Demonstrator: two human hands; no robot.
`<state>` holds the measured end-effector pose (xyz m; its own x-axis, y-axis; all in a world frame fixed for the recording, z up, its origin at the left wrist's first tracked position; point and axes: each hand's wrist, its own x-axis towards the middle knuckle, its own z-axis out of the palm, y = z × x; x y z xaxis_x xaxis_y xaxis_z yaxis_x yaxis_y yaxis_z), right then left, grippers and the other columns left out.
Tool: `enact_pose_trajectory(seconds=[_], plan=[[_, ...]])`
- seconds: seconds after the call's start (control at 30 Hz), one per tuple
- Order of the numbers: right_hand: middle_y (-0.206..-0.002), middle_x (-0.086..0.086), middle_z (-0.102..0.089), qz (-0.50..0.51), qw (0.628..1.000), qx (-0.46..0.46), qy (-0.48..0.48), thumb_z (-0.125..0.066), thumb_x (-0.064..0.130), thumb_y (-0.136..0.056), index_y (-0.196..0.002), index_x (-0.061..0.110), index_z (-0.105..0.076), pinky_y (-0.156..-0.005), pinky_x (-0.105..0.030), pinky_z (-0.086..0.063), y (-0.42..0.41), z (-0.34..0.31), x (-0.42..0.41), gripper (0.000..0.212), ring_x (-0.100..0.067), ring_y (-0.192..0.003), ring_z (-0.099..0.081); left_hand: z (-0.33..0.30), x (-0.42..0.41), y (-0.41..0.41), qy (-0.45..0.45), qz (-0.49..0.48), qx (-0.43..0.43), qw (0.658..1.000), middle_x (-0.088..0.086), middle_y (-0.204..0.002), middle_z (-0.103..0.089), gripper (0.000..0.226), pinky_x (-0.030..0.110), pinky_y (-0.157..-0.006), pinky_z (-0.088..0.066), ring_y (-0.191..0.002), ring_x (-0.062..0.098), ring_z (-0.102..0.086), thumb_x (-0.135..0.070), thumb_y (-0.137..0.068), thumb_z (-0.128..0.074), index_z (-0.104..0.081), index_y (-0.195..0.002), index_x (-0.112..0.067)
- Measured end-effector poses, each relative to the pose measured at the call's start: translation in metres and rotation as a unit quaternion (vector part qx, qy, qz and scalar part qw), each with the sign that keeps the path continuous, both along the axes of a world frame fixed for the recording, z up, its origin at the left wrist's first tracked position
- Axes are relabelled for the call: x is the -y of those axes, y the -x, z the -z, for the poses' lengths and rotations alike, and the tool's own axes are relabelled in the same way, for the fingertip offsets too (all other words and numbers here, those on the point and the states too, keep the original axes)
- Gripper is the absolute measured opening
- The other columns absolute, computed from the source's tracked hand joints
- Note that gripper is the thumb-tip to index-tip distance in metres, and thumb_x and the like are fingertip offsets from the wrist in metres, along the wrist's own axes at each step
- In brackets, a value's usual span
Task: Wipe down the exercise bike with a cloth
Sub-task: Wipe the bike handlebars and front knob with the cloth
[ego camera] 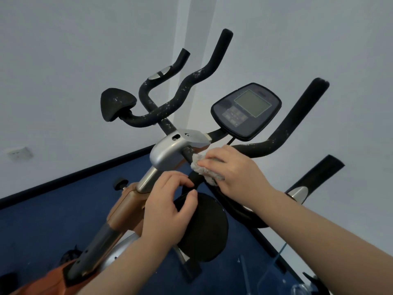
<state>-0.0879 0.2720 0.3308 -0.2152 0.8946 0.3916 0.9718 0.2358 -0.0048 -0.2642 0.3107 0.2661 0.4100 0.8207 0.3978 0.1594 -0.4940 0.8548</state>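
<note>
- Exercise bike (168, 154) stands before the person on the blue floor (42, 220), and its handlebar assembly fills the middle of the view, with the grey clamp at the centre.
- On the left side, the foam bars (187, 86) rise up and away from the hands; they show many white specks and look not yet wiped.
- Left hand (168, 209) is curled around a black bar just under the clamp, thumb on one side and fingers on the other; it carries no cloth and seems to steady the bike.
- Cloth (204, 169), pale and crumpled, is pressed on the black bar just right of the clamp.
- Right hand (234, 167) lies flat over the cloth, fingers closed on it, so this hand is the working one.
- From the cloth, the right bar (297, 120) runs long and diagonal, up and to the right, past the console (246, 111); I judge the next wipe should follow this axis outward.
</note>
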Motion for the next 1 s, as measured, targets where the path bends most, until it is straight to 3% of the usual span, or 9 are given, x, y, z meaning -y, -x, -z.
enact_pose_trajectory(seconds=[0.1, 0.2, 0.37, 0.5, 0.6, 0.73, 0.8, 0.9, 1.0], plan=[[-0.093, -0.012, -0.068, 0.122, 0.989, -0.016, -0.085, -0.06, 0.006, -0.081, -0.098, 0.003, -0.072, -0.067, -0.038, -0.056, -0.017, -0.01, 0.009, 0.021, -0.029, -0.082, -0.061, -0.009, -0.004, -0.003, 0.002, 0.0, -0.038, 0.999, -0.02, -0.091, -0.056, 0.011, 0.005, -0.077, -0.035, -0.095, -0.001, -0.053, -0.037, -0.079, -0.054, -0.059, -0.089, -0.034], [-0.092, -0.015, -0.065, 0.225, 0.959, -0.087, -0.147, -0.068, -0.003, -0.076, -0.098, 0.001, -0.072, -0.072, -0.016, -0.049, -0.02, -0.013, 0.014, 0.022, -0.023, -0.083, -0.058, -0.02, -0.01, -0.013, -0.018, -0.006, -0.072, 0.997, -0.023, -0.093, -0.055, 0.017, 0.001, -0.081, -0.031, -0.097, -0.006, -0.049, -0.034, -0.078, -0.058, -0.062, -0.095, -0.034], [-0.099, -0.01, -0.062, 0.131, 0.985, -0.093, -0.055, -0.056, 0.013, -0.085, -0.105, 0.008, -0.071, -0.065, -0.036, -0.054, 0.008, 0.0, 0.006, 0.025, -0.026, -0.089, -0.058, -0.026, -0.012, -0.021, -0.028, -0.012, -0.109, 0.994, -0.017, -0.099, -0.059, 0.023, 0.02, -0.085, -0.04, -0.099, 0.004, -0.053, -0.023, -0.08, -0.062, -0.065, -0.102, -0.03], [-0.093, -0.012, -0.062, 0.219, 0.972, -0.044, -0.069, -0.068, 0.008, -0.083, -0.1, 0.004, -0.072, -0.062, -0.035, -0.053, -0.023, -0.017, 0.019, 0.018, -0.025, -0.083, -0.058, -0.027, -0.014, -0.02, -0.038, -0.008, -0.136, 0.99, -0.021, -0.098, -0.057, 0.026, 0.02, -0.081, -0.041, -0.098, 0.002, -0.053, -0.028, -0.081, -0.06, -0.064, -0.106, -0.032], [-0.093, -0.012, -0.061, 0.304, 0.94, -0.089, -0.127, -0.05, 0.021, -0.089, -0.096, 0.002, -0.071, -0.064, -0.035, -0.05, -0.035, -0.031, 0.021, 0.029, -0.024, -0.081, -0.057, -0.037, -0.019, -0.031, -0.053, 0.011, -0.155, 0.986, -0.021, -0.102, -0.056, 0.029, 0.022, -0.081, -0.044, -0.101, 0.002, -0.051, -0.031, -0.083, -0.059, -0.064, -0.111, -0.033], [-0.098, -0.007, -0.055, 0.192, 0.974, -0.109, -0.047, -0.056, 0.01, -0.091, -0.105, 0.002, -0.064, -0.063, -0.029, -0.045, -0.017, -0.018, 0.007, 0.018, -0.003, -0.077, -0.051, -0.043, -0.021, -0.043, -0.067, 0.031, -0.168, 0.983, -0.019, -0.108, -0.055, 0.031, 0.022, -0.084, -0.041, -0.104, 0.002, -0.047, -0.03, -0.085, -0.059, -0.062, -0.115, -0.032], [-0.102, -0.006, -0.058, 0.181, 0.981, -0.068, -0.02, -0.063, 0.009, -0.087, -0.111, 0.008, -0.066, -0.062, -0.032, -0.05, -0.021, -0.016, 0.011, 0.025, -0.013, -0.089, -0.053, -0.042, -0.021, -0.042, -0.07, 0.032, -0.169, 0.983, -0.019, -0.108, -0.055, 0.032, 0.022, -0.085, -0.04, -0.104, 0.003, -0.047, -0.03, -0.084, -0.059, -0.062, -0.116, -0.031], [-0.094, -0.008, -0.061, 0.203, 0.979, -0.017, -0.03, -0.074, 0.007, -0.075, -0.102, 0.009, -0.071, -0.051, -0.033, -0.053, -0.04, -0.025, 0.022, 0.027, -0.023, -0.083, -0.057, -0.044, -0.022, -0.046, -0.071, 0.038, -0.17, 0.982, -0.019, -0.109, -0.055, 0.032, 0.023, -0.086, -0.04, -0.105, 0.003, -0.047, -0.031, -0.084, -0.058, -0.062, -0.116, -0.032], [-0.092, -0.007, -0.061, 0.244, 0.969, 0.0, -0.023, -0.064, 0.017, -0.083, -0.099, 0.008, -0.072, -0.056, -0.034, -0.052, -0.056, -0.039, 0.032, 0.02, -0.022, -0.083, -0.055, -0.051, -0.022, -0.057, -0.07, 0.049, -0.163, 0.983, -0.018, -0.11, -0.057, 0.031, 0.024, -0.087, -0.042, -0.105, 0.004, -0.048, -0.028, -0.085, -0.058, -0.062, -0.116, -0.032]])
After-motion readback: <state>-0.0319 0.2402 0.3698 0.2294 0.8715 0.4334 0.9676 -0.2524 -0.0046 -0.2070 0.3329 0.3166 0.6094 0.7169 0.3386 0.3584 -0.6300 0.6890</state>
